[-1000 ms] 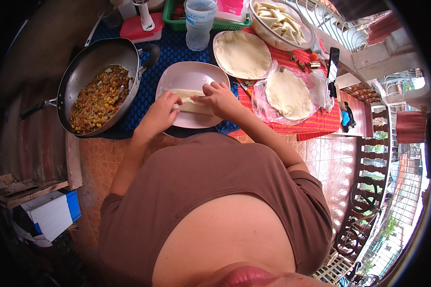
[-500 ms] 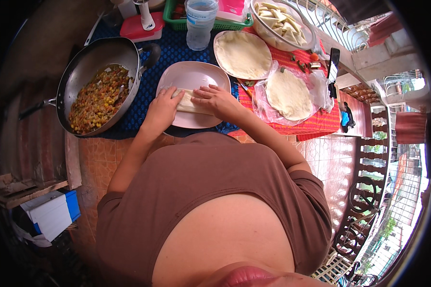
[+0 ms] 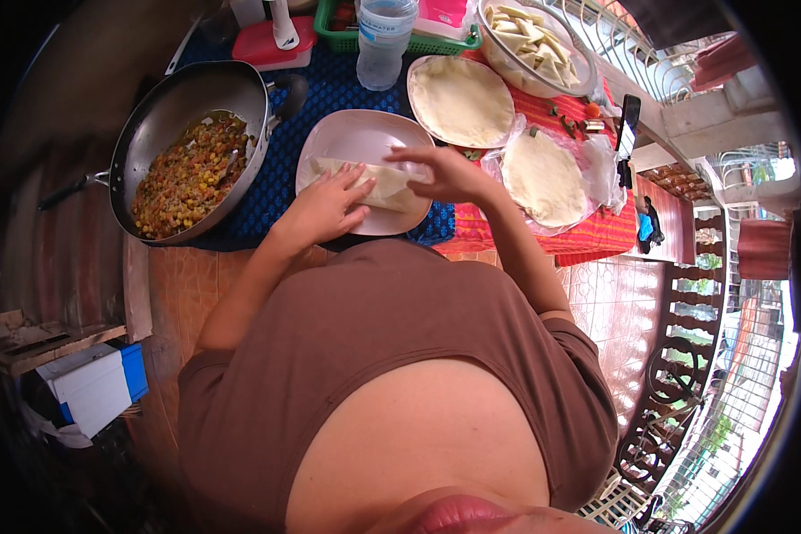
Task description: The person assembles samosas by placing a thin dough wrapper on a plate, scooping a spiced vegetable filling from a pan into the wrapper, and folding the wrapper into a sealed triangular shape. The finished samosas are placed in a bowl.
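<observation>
A pale, thin dough wrapper (image 3: 387, 189), rolled into a flat log, lies slantwise on a light pink plate (image 3: 351, 129). My left hand (image 3: 331, 205) rests over its left part, fingers spread and lying flat. At the right end of the roll my right hand (image 3: 443, 173) is raised a little, with fingers and thumb around a loose flap of the wrapper. To the left stands a wok (image 3: 165, 102) with a cooked mix of diced vegetables and yellow corn (image 3: 191, 173). Whatever is inside the roll is hidden.
Flat wrappers lie on a plate (image 3: 461, 102) and on clear plastic (image 3: 545, 178) to the right. Behind are a bowl of folded triangular pieces (image 3: 534, 44), a water bottle (image 3: 385, 44), a red-lidded box (image 3: 276, 43) and a green basket (image 3: 338, 36). A phone (image 3: 628, 125) stands at the right edge.
My right hand has lifted off the top of the roll and moved right to its end. My left hand has slid slightly right and nearer. The roll is more slanted.
</observation>
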The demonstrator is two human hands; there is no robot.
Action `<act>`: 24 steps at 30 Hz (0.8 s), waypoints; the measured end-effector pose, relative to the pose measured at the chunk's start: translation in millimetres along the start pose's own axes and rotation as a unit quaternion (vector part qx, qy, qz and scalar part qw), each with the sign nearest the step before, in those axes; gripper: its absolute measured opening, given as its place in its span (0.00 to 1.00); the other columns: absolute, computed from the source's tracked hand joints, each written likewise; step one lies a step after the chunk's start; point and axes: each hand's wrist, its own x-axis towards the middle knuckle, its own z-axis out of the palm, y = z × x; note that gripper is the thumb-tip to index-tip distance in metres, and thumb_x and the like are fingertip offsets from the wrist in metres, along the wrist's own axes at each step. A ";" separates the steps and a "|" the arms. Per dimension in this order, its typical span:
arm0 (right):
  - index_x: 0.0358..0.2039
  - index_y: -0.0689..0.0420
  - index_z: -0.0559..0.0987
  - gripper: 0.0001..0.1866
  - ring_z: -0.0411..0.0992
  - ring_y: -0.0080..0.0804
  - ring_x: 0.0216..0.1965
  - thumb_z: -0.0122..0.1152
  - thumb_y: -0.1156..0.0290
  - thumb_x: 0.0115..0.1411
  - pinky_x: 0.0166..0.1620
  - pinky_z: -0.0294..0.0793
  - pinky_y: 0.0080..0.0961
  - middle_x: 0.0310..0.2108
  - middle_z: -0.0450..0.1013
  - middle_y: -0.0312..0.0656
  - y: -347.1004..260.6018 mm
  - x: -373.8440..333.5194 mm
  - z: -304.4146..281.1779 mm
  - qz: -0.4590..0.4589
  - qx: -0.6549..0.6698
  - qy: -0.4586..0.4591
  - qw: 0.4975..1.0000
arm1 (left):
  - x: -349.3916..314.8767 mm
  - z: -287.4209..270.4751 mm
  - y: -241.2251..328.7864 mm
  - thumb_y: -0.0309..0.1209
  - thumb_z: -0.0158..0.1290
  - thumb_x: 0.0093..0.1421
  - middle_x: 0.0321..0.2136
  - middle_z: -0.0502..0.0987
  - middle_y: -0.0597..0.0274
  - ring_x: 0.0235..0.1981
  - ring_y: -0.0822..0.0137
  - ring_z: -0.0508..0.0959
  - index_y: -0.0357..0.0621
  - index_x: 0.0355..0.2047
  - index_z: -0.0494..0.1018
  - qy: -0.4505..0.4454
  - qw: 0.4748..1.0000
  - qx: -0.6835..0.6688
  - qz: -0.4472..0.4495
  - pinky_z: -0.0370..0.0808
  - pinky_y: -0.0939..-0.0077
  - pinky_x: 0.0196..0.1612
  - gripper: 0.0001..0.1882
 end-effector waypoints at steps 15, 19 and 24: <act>0.28 0.50 0.80 0.08 0.72 0.36 0.41 0.62 0.63 0.46 0.41 0.66 0.33 0.29 0.74 0.37 11.6 -3.5 28.6 0.078 -0.255 0.080 0.960 | 26.5 -13.4 17.2 0.45 0.51 0.59 0.43 0.70 0.52 0.48 0.54 0.70 0.58 0.44 0.76 -0.018 0.998 0.053 -0.034 0.56 0.47 0.58 0.15; 0.29 0.50 0.80 0.10 0.72 0.38 0.40 0.64 0.63 0.45 0.40 0.67 0.36 0.31 0.75 0.39 4.1 -2.8 36.6 0.106 -0.292 0.113 0.944 | 50.0 -0.9 7.4 0.32 0.58 0.52 0.34 0.70 0.58 0.40 0.55 0.72 0.47 0.33 0.75 0.082 0.995 0.002 0.051 0.63 0.57 0.48 0.08; 0.23 0.51 0.79 0.09 0.72 0.39 0.39 0.68 0.63 0.41 0.40 0.68 0.37 0.33 0.76 0.41 3.8 7.5 29.6 0.171 -0.232 0.055 0.956 | 68.7 5.8 0.2 0.28 0.61 0.45 0.34 0.72 0.58 0.39 0.57 0.73 0.44 0.29 0.73 0.095 0.989 -0.108 0.037 0.64 0.64 0.44 0.10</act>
